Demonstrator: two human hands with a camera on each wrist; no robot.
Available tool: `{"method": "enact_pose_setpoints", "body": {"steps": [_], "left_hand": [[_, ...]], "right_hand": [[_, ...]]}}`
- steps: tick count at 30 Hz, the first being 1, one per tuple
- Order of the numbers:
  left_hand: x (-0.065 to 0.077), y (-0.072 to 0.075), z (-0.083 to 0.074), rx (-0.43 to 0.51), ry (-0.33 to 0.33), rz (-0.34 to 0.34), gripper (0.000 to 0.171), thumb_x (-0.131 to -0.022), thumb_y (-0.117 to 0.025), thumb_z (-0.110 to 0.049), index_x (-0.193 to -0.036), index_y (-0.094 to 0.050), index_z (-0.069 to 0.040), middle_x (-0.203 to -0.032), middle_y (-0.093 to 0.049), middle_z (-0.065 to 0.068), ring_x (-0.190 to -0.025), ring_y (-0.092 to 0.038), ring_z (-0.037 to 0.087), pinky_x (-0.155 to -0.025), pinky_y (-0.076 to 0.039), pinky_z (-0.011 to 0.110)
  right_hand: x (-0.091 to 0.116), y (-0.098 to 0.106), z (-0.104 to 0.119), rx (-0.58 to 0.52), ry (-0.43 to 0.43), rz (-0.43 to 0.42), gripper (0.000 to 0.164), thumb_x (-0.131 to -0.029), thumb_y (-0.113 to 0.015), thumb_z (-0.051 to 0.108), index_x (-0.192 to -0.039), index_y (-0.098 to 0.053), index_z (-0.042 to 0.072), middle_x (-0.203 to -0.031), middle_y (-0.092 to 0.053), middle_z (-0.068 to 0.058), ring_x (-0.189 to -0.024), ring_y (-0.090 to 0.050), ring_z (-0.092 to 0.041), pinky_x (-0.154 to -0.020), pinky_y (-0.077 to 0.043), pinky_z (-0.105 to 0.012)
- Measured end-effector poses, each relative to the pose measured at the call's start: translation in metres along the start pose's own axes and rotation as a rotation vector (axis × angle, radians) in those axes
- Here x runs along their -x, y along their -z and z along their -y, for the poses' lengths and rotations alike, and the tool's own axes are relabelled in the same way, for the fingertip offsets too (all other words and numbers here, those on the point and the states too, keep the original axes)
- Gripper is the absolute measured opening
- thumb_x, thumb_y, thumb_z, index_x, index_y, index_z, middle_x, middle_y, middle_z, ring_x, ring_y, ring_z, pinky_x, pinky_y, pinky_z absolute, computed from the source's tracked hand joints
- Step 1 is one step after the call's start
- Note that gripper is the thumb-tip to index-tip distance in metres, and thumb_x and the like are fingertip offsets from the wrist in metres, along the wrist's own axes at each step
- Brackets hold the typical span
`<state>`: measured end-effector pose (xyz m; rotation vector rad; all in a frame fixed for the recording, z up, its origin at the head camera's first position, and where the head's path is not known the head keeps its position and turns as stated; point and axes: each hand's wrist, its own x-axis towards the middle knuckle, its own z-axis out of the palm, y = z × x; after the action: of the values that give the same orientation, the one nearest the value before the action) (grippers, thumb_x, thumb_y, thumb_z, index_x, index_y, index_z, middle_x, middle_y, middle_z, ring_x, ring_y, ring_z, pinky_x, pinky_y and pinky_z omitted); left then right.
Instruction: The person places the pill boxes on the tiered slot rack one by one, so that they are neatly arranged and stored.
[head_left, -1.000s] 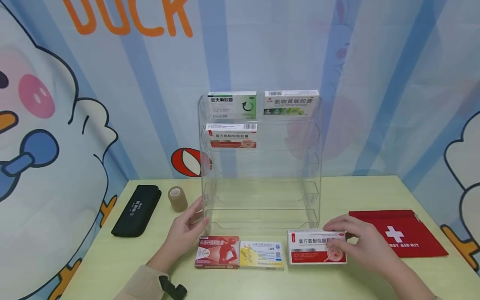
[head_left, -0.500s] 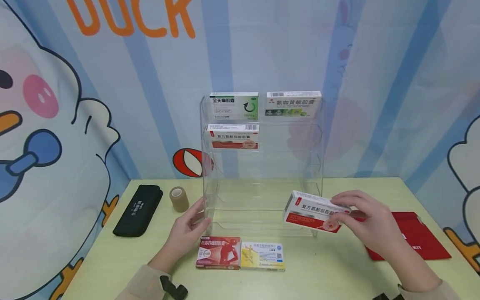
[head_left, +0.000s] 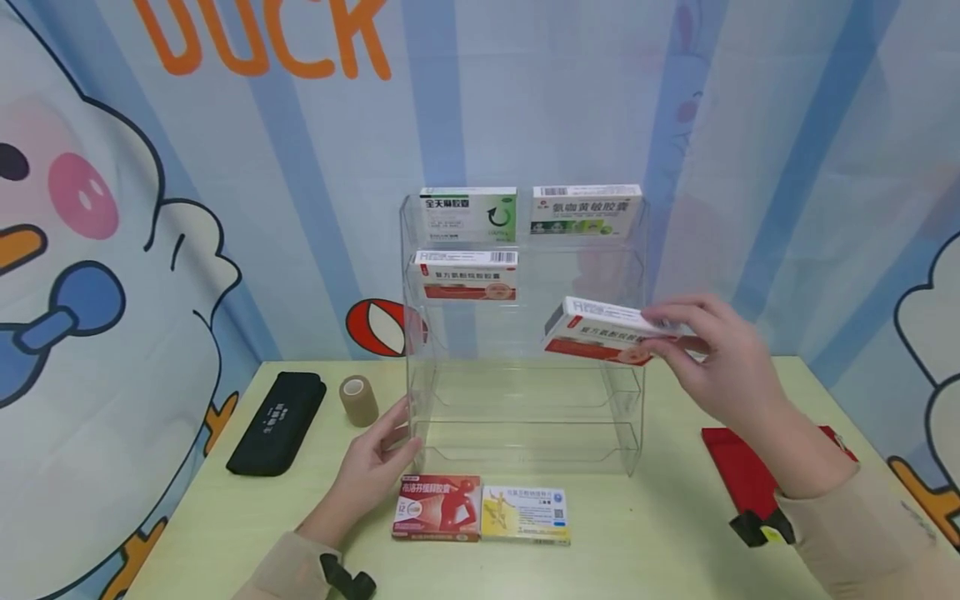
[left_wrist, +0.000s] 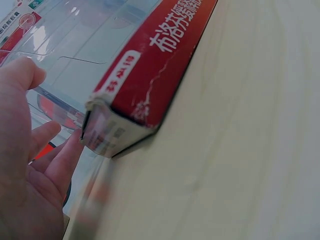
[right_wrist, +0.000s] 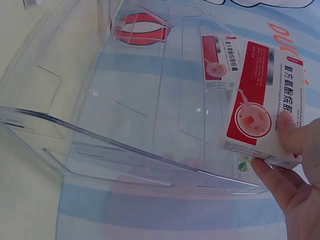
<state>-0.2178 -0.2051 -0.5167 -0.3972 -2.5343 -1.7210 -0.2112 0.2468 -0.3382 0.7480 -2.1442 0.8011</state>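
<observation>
One red-and-white carton (head_left: 592,335) was pinched, tilted, in the right grip (head_left: 716,362), before the clear rack (head_left: 487,333); the left grip (head_left: 371,462), unclenched, touched the rack's left edge; the step appeared to be shelving; the next move seemingly called for levelling the carton.

Even light, dimmer wrist views
</observation>
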Motion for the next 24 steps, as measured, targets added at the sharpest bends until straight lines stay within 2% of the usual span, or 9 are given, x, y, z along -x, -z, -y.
{"method": "enact_pose_setpoints", "body": {"steps": [2, 5, 8, 16, 24], "left_hand": [[0.000, 0.000, 0.000, -0.002, -0.002, -0.001, 0.072, -0.107, -0.073, -0.019, -0.171, -0.042, -0.032, -0.172, -0.052, 0.008, -0.150, -0.061, 0.038, -0.113, -0.059, 0.035], [0.000, 0.000, 0.000, 0.000, -0.002, -0.003, 0.072, -0.107, -0.073, -0.018, -0.171, -0.042, -0.033, -0.171, -0.052, 0.008, -0.149, -0.061, 0.038, -0.113, -0.060, 0.035], [0.000, 0.000, 0.002, 0.005, -0.001, -0.002, 0.072, -0.107, -0.073, -0.018, -0.170, -0.042, -0.033, -0.171, -0.052, 0.008, -0.149, -0.061, 0.038, -0.113, -0.060, 0.035], [0.000, -0.001, 0.006, 0.003, 0.004, -0.004, 0.073, -0.107, -0.074, -0.019, -0.170, -0.041, -0.036, -0.172, -0.052, 0.007, -0.150, -0.061, 0.038, -0.113, -0.060, 0.034], [0.000, 0.001, 0.001, 0.009, 0.016, -0.001, 0.073, -0.107, -0.073, -0.018, -0.170, -0.042, -0.034, -0.173, -0.051, 0.007, -0.151, -0.060, 0.038, -0.113, -0.060, 0.035]], "right_hand": [[-0.014, 0.000, 0.003, 0.001, 0.006, -0.023, 0.042, -0.081, -0.088, -0.015, -0.119, -0.080, -0.001, -0.117, -0.073, -0.015, -0.111, -0.062, 0.008, -0.094, -0.050, 0.001], [-0.033, 0.000, 0.007, 0.004, 0.014, -0.051, 0.039, -0.084, -0.087, -0.013, -0.120, -0.080, -0.002, -0.118, -0.072, -0.017, -0.109, -0.071, -0.011, -0.096, -0.049, 0.001], [-0.051, 0.000, 0.009, -0.007, 0.005, -0.076, 0.035, -0.088, -0.085, -0.011, -0.122, -0.080, -0.003, -0.121, -0.071, -0.020, -0.112, -0.072, -0.027, -0.097, -0.049, 0.001], [-0.088, -0.007, 0.001, -0.012, -0.028, -0.122, 0.028, -0.095, -0.080, -0.006, -0.123, -0.079, -0.003, -0.125, -0.069, -0.022, -0.119, -0.071, -0.033, -0.097, -0.047, 0.004], [-0.098, -0.019, -0.010, -0.014, -0.075, -0.133, 0.025, -0.096, -0.078, -0.008, -0.121, -0.078, -0.005, -0.127, -0.068, -0.024, -0.120, -0.070, -0.035, -0.095, -0.047, 0.004]]}}
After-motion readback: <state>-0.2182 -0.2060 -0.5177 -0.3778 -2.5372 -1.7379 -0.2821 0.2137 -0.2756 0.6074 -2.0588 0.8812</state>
